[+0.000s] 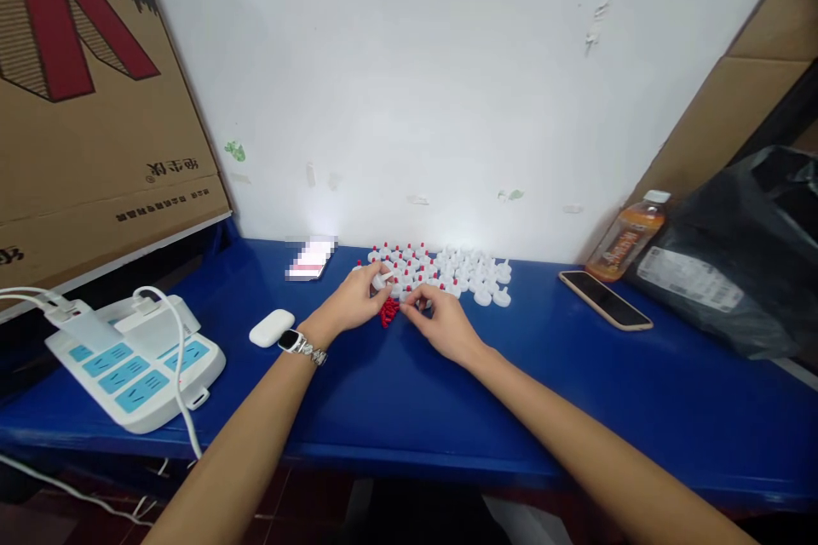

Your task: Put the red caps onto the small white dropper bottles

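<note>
My left hand (355, 298) is closed around a white nozzle cap (382, 279), whose narrow spout points to the right. Just beside it, my right hand (446, 325) has thumb and forefinger pinched together; whatever is between the tips is too small to make out. A small heap of red tip caps (388, 313) lies on the table between the two hands. Behind the hands stand several white nozzle caps with red tips (410, 254). To their right is a cluster of plain white nozzle caps (484, 296) without red tips.
On the blue table (409, 409) are a white earphone case (272, 328), a lit phone (311, 259), and a power strip (137, 387) with cables at left. A dark phone (606, 300), a drink bottle (626, 238) and a black bag (722, 264) are at right. A wall stands behind.
</note>
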Demonstrator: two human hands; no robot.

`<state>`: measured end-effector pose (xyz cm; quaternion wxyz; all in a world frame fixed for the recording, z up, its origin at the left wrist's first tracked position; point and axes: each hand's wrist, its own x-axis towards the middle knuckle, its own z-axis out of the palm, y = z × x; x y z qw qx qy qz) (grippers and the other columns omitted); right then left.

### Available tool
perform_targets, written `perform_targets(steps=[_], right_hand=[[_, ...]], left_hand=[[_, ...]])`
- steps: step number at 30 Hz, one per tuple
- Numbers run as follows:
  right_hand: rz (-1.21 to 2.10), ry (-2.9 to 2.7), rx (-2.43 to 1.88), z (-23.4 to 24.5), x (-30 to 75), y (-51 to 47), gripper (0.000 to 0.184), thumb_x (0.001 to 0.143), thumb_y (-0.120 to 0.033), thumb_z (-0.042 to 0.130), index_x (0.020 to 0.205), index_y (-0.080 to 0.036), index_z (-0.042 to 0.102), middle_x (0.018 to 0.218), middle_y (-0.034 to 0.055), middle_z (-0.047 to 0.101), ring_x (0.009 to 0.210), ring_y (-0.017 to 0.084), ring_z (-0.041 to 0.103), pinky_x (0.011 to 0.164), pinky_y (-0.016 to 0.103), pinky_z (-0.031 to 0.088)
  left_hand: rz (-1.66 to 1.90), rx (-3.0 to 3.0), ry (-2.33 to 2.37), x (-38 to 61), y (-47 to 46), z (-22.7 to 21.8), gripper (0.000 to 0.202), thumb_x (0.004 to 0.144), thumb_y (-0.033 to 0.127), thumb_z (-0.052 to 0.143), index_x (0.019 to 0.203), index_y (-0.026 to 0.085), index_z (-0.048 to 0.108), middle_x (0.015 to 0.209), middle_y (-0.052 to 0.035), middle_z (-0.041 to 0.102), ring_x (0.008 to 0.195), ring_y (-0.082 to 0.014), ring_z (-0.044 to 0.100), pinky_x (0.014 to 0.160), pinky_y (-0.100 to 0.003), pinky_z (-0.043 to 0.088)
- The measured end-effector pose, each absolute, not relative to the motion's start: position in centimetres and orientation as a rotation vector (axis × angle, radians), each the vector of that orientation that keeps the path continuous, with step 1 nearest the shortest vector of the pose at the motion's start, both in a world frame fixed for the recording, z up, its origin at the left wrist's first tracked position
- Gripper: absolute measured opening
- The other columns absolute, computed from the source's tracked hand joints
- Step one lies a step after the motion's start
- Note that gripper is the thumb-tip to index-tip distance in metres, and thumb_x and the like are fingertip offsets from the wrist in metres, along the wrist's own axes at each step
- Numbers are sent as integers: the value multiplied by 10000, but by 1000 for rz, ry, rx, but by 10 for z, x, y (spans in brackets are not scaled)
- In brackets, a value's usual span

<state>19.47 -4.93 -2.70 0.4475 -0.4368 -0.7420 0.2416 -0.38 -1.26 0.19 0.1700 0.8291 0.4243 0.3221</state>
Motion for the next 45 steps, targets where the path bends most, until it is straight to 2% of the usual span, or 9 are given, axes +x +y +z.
perform_targets(steps=[4, 9, 14, 22, 28, 31, 33, 37, 45], right_hand=[[819, -1317, -981, -20, 199, -40, 280, 781, -468, 743, 835, -212, 642, 776, 24, 684, 694, 174, 613, 660, 309, 476], [830, -1120, -908, -18, 190, -42, 334, 714, -517, 786, 789, -213, 669, 750, 33, 699, 714, 189, 645, 692, 327, 531], [795, -1204, -916, -25, 183, -47, 302, 786, -505, 736, 785, -210, 671, 760, 33, 697, 702, 181, 624, 673, 316, 513], [677, -1299, -903, -23, 181, -50, 273, 877, -485, 635, 800, -223, 627, 842, 28, 655, 780, 170, 605, 683, 284, 487], [823, -1385, -877, -14, 198, -40, 262, 806, -453, 691, 790, -223, 566, 716, 0, 627, 645, 155, 583, 618, 283, 473], [674, -1479, -939, -3, 223, -16, 194, 796, -372, 678, 781, -218, 560, 648, -22, 583, 592, 138, 536, 578, 265, 434], [475, -1507, -1026, 6, 242, 9, 126, 803, -309, 642, 795, -216, 557, 649, -27, 581, 602, 137, 538, 597, 261, 435], [199, -1686, -1304, 15, 270, 70, 25, 795, -186, 572, 781, -203, 562, 706, -9, 636, 666, 142, 593, 656, 254, 444], [-75, -2143, -1678, 20, 243, 127, 158, 838, -136, 539, 938, -189, 648, 933, 69, 720, 832, 184, 653, 708, 256, 443]], left_hand=[[856, 2333, 1112, 10, -22, 2, 188, 952, 401, 500, 930, 215, 515, 716, 14, 606, 601, -159, 566, 577, -281, 404], [810, 2407, 1100, 28, -34, -2, 204, 965, 418, 483, 939, 217, 510, 787, -14, 635, 636, -171, 584, 576, -287, 414], [818, 2425, 1084, 30, -38, -4, 208, 996, 412, 441, 987, 214, 506, 871, -53, 666, 723, -205, 627, 612, -311, 456], [899, 2376, 1003, 31, -37, -4, 274, 1017, 394, 419, 1197, 197, 478, 1130, -120, 665, 976, -242, 655, 819, -372, 510], [895, 2342, 1029, 37, -39, -4, 436, 991, 427, 481, 1368, 219, 417, 1091, -85, 662, 881, -214, 661, 764, -339, 510], [907, 2334, 1103, 31, -32, -9, 609, 950, 468, 546, 1456, 212, 324, 1047, -63, 648, 800, -188, 633, 749, -335, 509], [905, 2339, 1133, 27, -26, -12, 561, 953, 462, 535, 1429, 214, 371, 1046, -55, 642, 799, -177, 619, 785, -346, 507], [818, 2336, 1161, 25, -23, -11, 339, 964, 452, 511, 1204, 218, 563, 1010, -48, 651, 860, -188, 617, 815, -354, 499], [801, 2347, 1144, 27, -28, -6, 270, 979, 434, 491, 1062, 219, 630, 1061, -55, 649, 939, -196, 618, 860, -354, 492]])
